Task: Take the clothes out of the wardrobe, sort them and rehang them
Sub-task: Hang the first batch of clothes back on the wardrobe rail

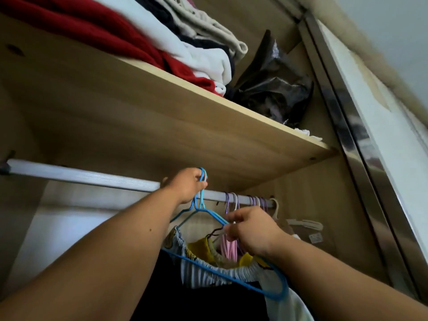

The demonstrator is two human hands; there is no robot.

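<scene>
I look up into the wardrobe. My left hand is raised to the silver rail and grips the hooks of blue hangers. A pale gathered garment with a yellow piece hangs over the hangers' lower bar. My right hand is lower and to the right, fingers pinched on the blue hanger's shoulder beside a pink hanger. Several purple and white hanger hooks sit on the rail's right end. A dark garment hangs below.
A wooden shelf runs just above the rail, holding folded red, white and beige clothes and a black plastic bag. A chrome sliding-door frame stands on the right. A beige hanger hangs at the far right.
</scene>
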